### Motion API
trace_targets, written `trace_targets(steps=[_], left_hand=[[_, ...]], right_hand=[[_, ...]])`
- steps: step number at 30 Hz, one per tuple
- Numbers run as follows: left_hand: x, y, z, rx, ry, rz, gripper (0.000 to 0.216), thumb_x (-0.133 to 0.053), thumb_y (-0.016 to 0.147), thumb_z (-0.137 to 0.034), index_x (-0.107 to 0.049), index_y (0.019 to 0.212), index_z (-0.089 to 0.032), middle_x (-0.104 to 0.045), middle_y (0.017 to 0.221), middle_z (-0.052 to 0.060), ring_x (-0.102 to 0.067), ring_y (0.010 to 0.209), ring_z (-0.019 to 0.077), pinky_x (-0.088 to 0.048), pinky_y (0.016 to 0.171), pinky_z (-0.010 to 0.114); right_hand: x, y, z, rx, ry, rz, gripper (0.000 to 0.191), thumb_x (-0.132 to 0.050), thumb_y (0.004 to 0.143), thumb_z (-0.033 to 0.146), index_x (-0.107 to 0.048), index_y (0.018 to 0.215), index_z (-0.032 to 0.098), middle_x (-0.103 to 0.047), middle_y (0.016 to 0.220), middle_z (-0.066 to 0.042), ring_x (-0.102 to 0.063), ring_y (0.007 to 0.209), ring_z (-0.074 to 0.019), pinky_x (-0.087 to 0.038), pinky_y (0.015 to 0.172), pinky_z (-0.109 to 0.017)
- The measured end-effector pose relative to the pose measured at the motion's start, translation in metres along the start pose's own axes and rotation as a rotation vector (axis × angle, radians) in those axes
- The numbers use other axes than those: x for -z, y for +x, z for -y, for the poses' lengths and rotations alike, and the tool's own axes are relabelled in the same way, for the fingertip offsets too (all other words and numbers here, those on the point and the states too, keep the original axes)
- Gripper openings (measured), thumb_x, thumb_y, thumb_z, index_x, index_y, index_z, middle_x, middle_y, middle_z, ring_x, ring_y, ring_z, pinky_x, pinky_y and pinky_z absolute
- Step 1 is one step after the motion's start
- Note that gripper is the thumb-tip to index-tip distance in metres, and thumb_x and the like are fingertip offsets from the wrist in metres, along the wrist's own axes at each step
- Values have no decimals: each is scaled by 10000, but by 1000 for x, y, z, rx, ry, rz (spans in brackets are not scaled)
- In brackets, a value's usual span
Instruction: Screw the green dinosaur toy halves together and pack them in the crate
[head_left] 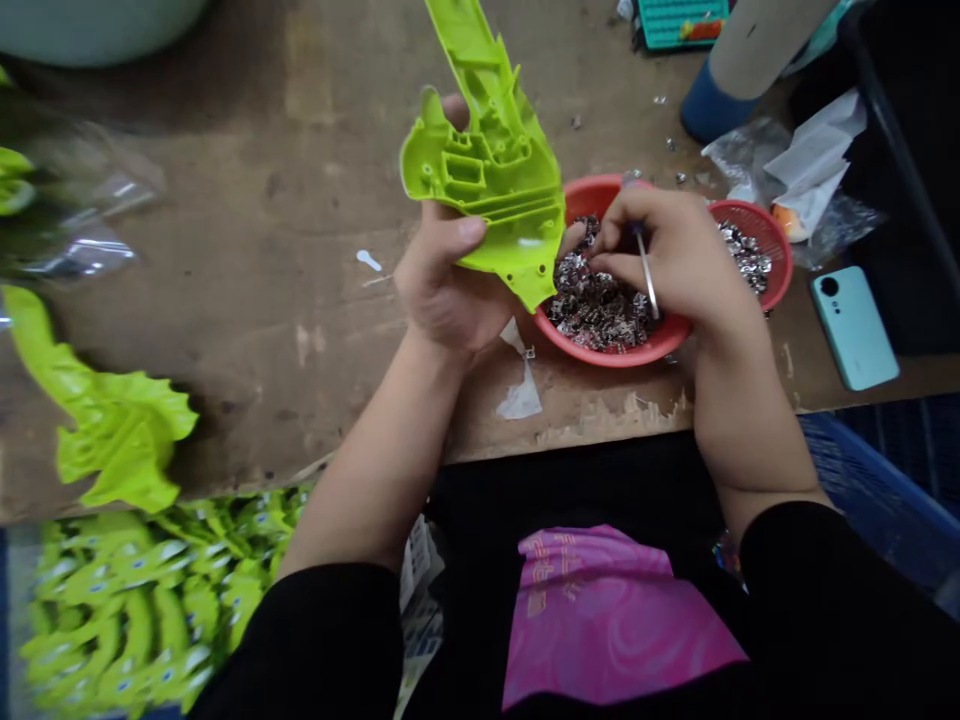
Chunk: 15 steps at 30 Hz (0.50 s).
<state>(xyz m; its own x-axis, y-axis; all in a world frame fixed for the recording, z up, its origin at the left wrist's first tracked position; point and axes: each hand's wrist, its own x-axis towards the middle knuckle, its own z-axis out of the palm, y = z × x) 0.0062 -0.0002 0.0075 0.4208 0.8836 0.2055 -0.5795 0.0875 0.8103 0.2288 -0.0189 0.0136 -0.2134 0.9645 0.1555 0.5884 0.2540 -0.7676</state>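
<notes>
We hold the lime-green plastic shell in our left hand, thumb pressed across its lower edge, ribbed inside facing us, raised above the wooden table. Our right hand pinches a thin metal rod and dips into the red bowl of small metal parts, covering its middle. A phone lies right; more green shells lie left.
</notes>
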Motion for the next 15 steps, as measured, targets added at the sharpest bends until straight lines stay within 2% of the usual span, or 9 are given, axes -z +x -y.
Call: trace_targets(steps=[3,6,9,12,15], left_hand=[[-4,-3,10,-30,17,-93,813,-868,531,-436,-714,1327,-500,-790,1124,-24,-613,1356,403,-551,1189,662],[-8,-8,22,-88,11,-147,728,-936,520,-428,-653,1192,-431,-722,1128,-3,-666,1286,360,-621,1119,577],[-12,-14,31,-112,71,-99,693,-971,627,-493,-543,1160,-379,-650,1118,20,-720,1192,325,-652,1013,507],[-11,-17,39,-168,139,-72,627,-943,755,-480,-511,1196,-368,-605,1101,21,-725,1051,274,-644,887,434],[-7,-15,45,-246,154,-62,607,-964,784,-473,-525,1190,-368,-600,1105,16,-716,990,249,-628,828,388]], right_hand=[[8,-4,7,-10,310,-99,352,-867,802,198,-532,829,306,-809,979,-19,-774,959,-282,-647,950,-501],[6,-5,6,5,466,-158,459,-912,721,282,-473,843,331,-812,966,-9,-774,917,-294,-666,880,-500],[-2,-2,3,44,496,-205,455,-890,670,284,-468,835,330,-791,896,6,-754,869,-278,-652,841,-470],[-8,1,0,95,459,-249,404,-844,702,247,-467,829,315,-753,881,17,-717,818,-242,-621,781,-423],[-10,0,-1,152,320,-286,392,-830,769,288,-446,846,303,-694,880,9,-659,794,-222,-597,751,-400]])
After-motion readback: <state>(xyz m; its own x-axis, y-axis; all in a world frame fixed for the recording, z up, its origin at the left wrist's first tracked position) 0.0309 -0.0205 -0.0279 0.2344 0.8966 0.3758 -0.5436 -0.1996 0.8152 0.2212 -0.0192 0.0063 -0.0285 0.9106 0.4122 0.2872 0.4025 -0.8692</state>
